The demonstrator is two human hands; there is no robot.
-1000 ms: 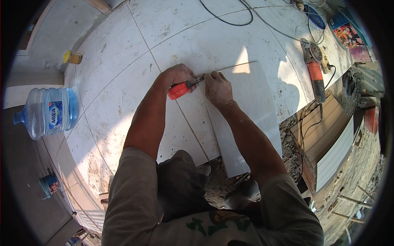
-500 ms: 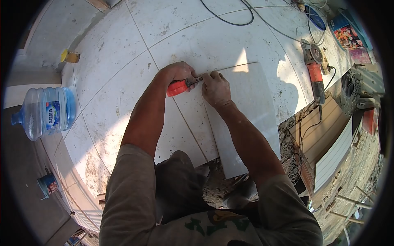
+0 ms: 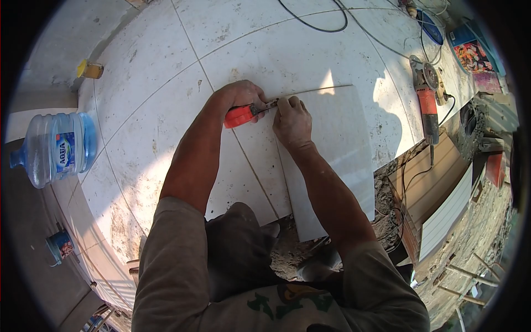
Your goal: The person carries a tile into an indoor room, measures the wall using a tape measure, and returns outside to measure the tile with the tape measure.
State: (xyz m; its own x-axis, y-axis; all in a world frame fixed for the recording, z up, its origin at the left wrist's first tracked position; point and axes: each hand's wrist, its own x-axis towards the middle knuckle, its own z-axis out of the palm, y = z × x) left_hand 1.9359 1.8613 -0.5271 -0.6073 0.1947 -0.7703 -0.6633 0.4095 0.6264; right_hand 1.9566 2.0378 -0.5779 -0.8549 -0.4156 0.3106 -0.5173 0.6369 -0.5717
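Left hand (image 3: 243, 95): fingers wrapped around the red case of a tape measure (image 3: 238, 117).
Right hand (image 3: 293, 119): fingertips bunched, pinching the metal tape (image 3: 270, 105); the fingers cover the exact grip.
Tape measure: in the left hand, its case on the near side of the knuckles, a short run of metal tape bridging to the right hand.
Loose tile (image 3: 345, 149): flat beneath the right hand and forearm, reaching out to that hand's right; its far edge lies just beside the fingertips.
Tiled floor (image 3: 166, 110): white, dirt-specked, spreading ahead of both hands.
Angle grinder (image 3: 427, 102): well to the right of the right hand, near the floor's edge.
Brown panels (image 3: 442, 171): right of the right hand, nearer the body than the angle grinder.
Water bottle (image 3: 54, 149): well to the left of the left hand.
Yellow-lidded jar (image 3: 90, 69): also left of the left hand, farther ahead than the water bottle.
Black cable (image 3: 321, 30): looped on the tiled floor ahead of the right hand.
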